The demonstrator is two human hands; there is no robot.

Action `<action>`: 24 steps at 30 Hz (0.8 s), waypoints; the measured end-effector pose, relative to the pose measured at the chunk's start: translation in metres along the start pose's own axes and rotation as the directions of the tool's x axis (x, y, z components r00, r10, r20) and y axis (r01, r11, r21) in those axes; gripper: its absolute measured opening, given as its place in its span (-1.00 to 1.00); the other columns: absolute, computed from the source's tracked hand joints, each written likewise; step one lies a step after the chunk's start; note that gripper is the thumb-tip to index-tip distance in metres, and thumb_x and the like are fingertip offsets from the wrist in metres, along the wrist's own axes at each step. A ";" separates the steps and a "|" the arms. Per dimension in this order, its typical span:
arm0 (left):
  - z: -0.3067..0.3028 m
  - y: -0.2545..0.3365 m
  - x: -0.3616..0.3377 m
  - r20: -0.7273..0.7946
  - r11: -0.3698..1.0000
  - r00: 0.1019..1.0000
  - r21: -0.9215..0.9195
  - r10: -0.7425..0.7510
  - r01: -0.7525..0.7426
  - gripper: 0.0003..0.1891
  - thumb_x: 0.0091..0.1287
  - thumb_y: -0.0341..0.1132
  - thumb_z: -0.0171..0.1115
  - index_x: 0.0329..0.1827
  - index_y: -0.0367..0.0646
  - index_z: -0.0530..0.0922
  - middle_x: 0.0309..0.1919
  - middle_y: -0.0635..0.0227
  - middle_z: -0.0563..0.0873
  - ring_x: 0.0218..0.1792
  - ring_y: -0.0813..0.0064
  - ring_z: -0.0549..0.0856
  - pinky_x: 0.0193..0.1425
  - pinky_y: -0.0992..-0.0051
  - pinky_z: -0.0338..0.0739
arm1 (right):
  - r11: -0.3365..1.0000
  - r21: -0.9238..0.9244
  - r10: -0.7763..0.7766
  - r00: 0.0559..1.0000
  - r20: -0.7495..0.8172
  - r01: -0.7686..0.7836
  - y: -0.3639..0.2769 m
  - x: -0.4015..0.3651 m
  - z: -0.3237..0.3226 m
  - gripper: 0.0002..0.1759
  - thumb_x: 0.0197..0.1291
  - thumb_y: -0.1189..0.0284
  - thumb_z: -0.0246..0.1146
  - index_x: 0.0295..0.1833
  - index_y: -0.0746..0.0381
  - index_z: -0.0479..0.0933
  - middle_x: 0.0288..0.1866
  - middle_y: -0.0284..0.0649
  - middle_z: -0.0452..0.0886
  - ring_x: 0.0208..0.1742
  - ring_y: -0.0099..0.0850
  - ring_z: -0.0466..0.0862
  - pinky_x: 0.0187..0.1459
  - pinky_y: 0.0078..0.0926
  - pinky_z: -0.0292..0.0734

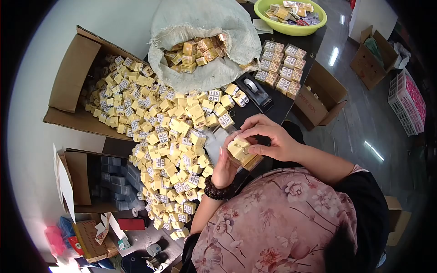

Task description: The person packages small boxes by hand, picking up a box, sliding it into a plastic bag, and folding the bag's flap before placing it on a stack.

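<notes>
In front of my chest, both hands hold a small yellow box (241,151), with what looks like clear plastic around its lower part. My left hand (224,169), with a dark bead bracelet at its wrist, supports it from the left side. From above and the right, my right hand (271,140) has its thumb and fingers closed on the top. Partly hidden by the hands, a translucent plastic piece (216,143) lies just beyond. A large heap of small yellow boxes with white-and-grey printed faces (170,154) spreads left of my hands.
The heap spills from a cardboard carton (73,82). Behind it lies a pale woven sack (205,18) of orange-yellow boxes. A tape dispenser (256,93), stacked packs (283,63) and a green basin (291,28) are at the table's far right. Another carton (77,177) holds dark plastic cases.
</notes>
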State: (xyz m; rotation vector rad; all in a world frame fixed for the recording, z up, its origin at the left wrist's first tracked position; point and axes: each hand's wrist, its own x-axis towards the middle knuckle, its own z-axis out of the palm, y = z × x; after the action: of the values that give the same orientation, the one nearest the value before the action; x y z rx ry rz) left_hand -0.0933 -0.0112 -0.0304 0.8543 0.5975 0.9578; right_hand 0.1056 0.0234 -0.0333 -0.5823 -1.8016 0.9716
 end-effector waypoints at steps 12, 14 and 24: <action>0.007 0.012 0.005 -0.078 0.986 0.983 -0.002 -0.164 0.164 -0.43 0.38 -0.07 -0.04 0.34 -0.27 0.27 0.14 0.09 0.56 0.20 0.27 0.56 0.32 0.33 0.40 | 1.000 -0.023 -0.012 0.996 0.093 0.014 0.003 -0.001 0.003 -0.66 0.21 0.42 0.32 0.08 0.24 0.50 0.18 -0.14 0.43 -0.01 -0.33 0.55 -0.01 -0.46 0.48; -0.002 0.004 0.006 -0.033 0.984 0.985 -0.050 -0.170 0.169 -0.43 0.40 -0.07 -0.04 0.36 -0.25 0.26 0.17 0.13 0.54 0.21 0.29 0.55 0.33 0.33 0.39 | 1.000 -0.007 -0.007 0.995 0.099 0.007 0.005 0.000 0.002 -0.70 0.21 0.44 0.31 0.03 0.26 0.49 0.17 -0.10 0.47 0.03 -0.30 0.59 0.03 -0.44 0.49; -0.004 0.012 0.003 0.116 0.947 0.940 0.004 -0.320 0.321 -0.41 0.34 -0.30 0.14 0.39 -0.23 0.15 0.25 0.24 0.42 0.29 0.41 0.45 0.35 0.39 0.34 | 0.801 0.536 0.291 0.956 0.037 -0.265 -0.007 0.005 0.002 -0.79 0.23 0.45 0.33 -0.26 0.29 0.42 -0.07 -0.25 0.56 0.00 -0.44 0.64 0.07 -0.52 0.48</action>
State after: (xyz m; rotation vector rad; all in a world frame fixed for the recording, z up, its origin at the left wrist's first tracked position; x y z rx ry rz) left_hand -0.1001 -0.0036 -0.0226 0.7644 0.6071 0.6115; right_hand 0.1025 0.0222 -0.0255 -0.5097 -1.3248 1.5835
